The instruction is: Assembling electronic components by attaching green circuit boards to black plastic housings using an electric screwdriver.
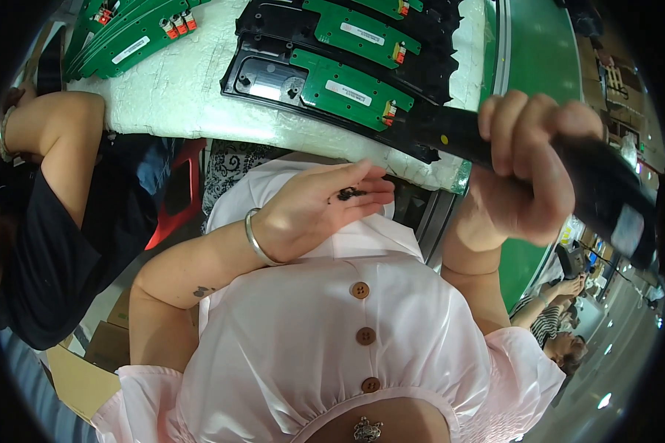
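Note:
My left hand is turned palm up in front of my body, cupping several small black screws at the base of its fingers. Higher up on the right, my right hand is wrapped round a thick black electric screwdriver, blurred in part. Its lower end reaches over the right end of the nearest black plastic panel. A green circuit board with a white label and a red-and-white connector lies on that panel. The screwdriver's tip cannot be made out.
Another panel behind carries a similar green board. Several loose green boards overlap at the upper left. White foam wrapped in film covers the work surface. A co-worker's arm is close on the left; a green surface lies right.

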A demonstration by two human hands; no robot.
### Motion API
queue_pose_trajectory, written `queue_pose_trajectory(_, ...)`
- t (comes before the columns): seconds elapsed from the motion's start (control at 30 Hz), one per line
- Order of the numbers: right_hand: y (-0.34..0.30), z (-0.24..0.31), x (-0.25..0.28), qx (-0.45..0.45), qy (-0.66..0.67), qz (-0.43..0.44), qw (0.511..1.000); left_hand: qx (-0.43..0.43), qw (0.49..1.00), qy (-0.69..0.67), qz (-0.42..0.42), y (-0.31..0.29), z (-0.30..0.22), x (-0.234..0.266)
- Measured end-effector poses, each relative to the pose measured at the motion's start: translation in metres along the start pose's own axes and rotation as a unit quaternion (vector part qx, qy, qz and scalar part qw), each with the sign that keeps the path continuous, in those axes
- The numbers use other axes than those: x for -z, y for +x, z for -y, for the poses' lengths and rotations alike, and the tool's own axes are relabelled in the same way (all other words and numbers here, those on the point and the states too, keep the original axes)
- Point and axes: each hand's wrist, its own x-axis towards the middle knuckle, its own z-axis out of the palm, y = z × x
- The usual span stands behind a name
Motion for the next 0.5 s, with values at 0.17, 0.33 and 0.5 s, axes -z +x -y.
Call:
queue_pose_trajectory(0.17,0.002,-0.014,0.003,-0.025,-0.008,0.007,1.0,0.004,0.991,0.11,0.08,-0.013,-0.005,0.008)
queue_pose_trajectory(0.33,0.009,-0.01,0.007,-0.064,-0.011,0.097,0.993,0.045,0.98,0.157,0.116,-0.016,-0.007,-0.001)
queue_pose_trajectory(0.5,0.011,-0.013,0.002,-0.082,-0.029,0.124,0.988,0.026,0.976,0.19,0.1,-0.021,-0.012,0.0)
